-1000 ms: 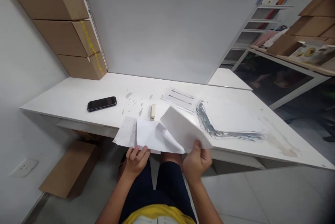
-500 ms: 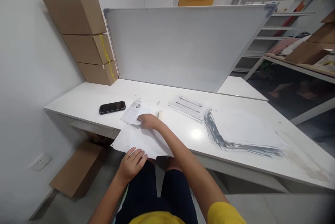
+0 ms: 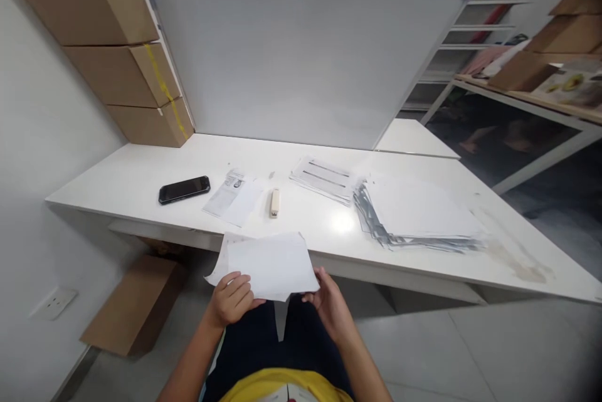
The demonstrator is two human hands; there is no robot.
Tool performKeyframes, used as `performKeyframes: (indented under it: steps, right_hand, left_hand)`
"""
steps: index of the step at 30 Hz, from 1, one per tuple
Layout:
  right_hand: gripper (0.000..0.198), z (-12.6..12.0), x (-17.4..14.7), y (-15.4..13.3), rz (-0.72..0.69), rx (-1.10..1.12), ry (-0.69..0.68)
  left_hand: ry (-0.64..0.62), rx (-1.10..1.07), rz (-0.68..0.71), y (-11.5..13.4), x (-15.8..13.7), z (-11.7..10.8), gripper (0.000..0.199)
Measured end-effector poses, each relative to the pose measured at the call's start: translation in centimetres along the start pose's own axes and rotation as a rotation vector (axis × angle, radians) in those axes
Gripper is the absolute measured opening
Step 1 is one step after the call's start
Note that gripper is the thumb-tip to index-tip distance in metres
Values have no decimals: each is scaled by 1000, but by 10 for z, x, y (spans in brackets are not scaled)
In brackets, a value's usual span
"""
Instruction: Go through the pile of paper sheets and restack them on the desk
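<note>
Some white sheets of paper [image 3: 270, 264], lying one over another, are held over my lap at the table's front edge. My left hand [image 3: 234, 298] grips their lower left side, fingers on top. At their right corner, my right hand [image 3: 328, 301] pinches the edge between thumb and fingers. Beyond the sheets, a small cream-coloured stapler-like tool [image 3: 274, 203] lies on the table. Left of it rests a printed sheet with a small picture [image 3: 228, 198], partly over or beside a blank part. A black phone [image 3: 184, 189] lies further left.
On the white table [image 3: 141, 170] are a stack of printed forms [image 3: 324, 179] and a large uneven pile of paper [image 3: 423, 214]. A whiteboard [image 3: 291, 63] stands along the back. Cardboard boxes [image 3: 141, 76] are stacked at the left, and another box [image 3: 134, 301] sits on the floor.
My right hand has moved from the printed sheet back to the right edge of the held papers. The papers are lifted nearer me, and the cream tool is now uncovered. The view has shifted.
</note>
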State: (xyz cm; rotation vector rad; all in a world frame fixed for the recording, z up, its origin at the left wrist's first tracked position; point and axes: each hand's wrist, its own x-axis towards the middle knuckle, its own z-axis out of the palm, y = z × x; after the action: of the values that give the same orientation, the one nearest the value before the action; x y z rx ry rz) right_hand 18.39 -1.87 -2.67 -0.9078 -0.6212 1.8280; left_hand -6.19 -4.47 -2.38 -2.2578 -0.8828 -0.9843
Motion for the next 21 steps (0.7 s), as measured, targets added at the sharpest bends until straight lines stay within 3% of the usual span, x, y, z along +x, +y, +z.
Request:
performKeyframes:
  steps: [5, 9, 14, 17, 21]
  right_hand:
    - [35, 5, -8, -15, 137, 15, -101]
    - [39, 12, -15, -8, 239, -39, -178]
    - [45, 6, -17, 31, 220, -73, 10]
    - [42, 6, -21, 56, 205, 73, -28]
    - [43, 5, -24, 77, 32, 112, -45]
  left_hand:
    - [-46, -47, 192, 9, 18, 8, 30]
    - [-35, -70, 280, 15, 32, 11, 29]
    - [-26, -140, 282, 32, 44, 3, 31]
    - [23, -198, 191, 46, 47, -7, 34]
    - [112, -342, -179, 64, 41, -18, 38]
